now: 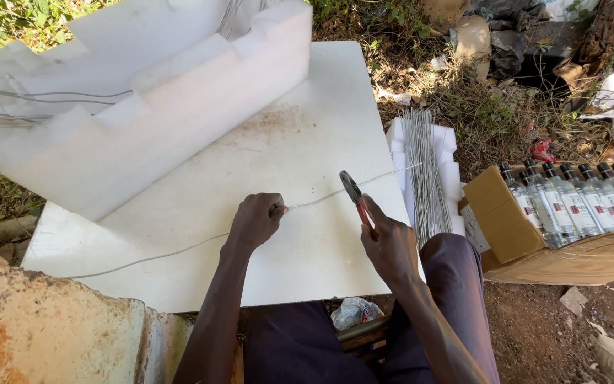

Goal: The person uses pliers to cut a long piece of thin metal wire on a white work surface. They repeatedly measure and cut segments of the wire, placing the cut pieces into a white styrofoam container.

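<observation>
The left hand pinched a thin grey wire between thumb and fingers, holding it just above a white board. Just to the right of that pinch, the right hand gripped red-handled pliers, whose dark head met the same wire. From the pinch, the wire ran left across the board and right toward a bundle of cut wires lying on a foam block. Behind the hands stood a large white foam piece. Farther right, a cardboard box held clear bottles.
</observation>
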